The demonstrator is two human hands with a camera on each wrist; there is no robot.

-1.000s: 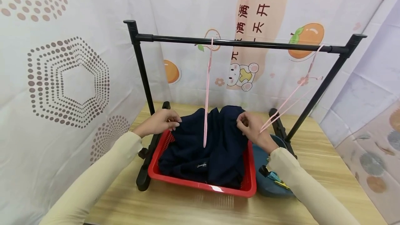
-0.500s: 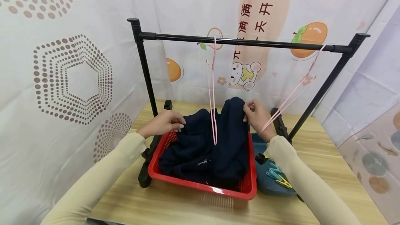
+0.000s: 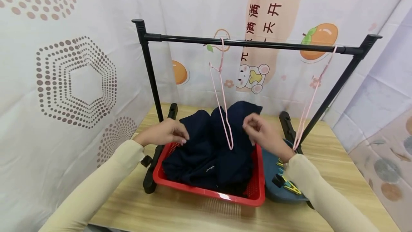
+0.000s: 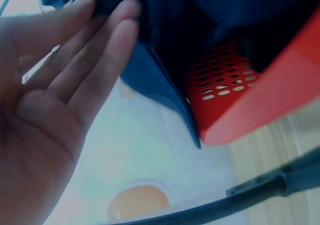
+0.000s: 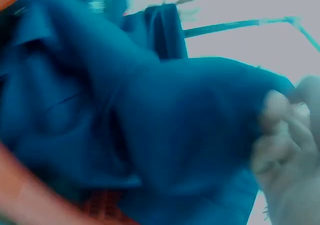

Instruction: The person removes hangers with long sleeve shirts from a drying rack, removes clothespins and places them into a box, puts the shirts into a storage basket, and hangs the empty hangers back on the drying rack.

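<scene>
A dark navy garment (image 3: pixel 199 142) with small white lettering lies bunched in a red plastic basket (image 3: pixel 206 189), its back part standing above the rim. At its left edge is my left hand (image 3: pixel 165 132). In the left wrist view its fingers (image 4: pixel 107 60) are nearly straight beside the cloth. My right hand (image 3: pixel 264 133), blurred, is at the garment's right side with fingers loosely bent and a loose corner of cloth above it. A pink hanger (image 3: pixel 222 99) hangs in front of the garment; another pink hanger (image 3: pixel 309 106) reaches down to my right wrist.
A black rack spans the basket, its bar (image 3: pixel 251 43) overhead and its posts (image 3: pixel 149 71) on either side. Beside the basket on the right sits a blue-grey basin (image 3: pixel 273 191) with clothespins (image 3: pixel 292 188). All stand on a wooden table (image 3: pixel 325 167) against printed curtains.
My right hand raised the garment's right part, then came down away from its top corner. My left hand has dropped slightly from the cloth's edge. Both hangers have swung and turned.
</scene>
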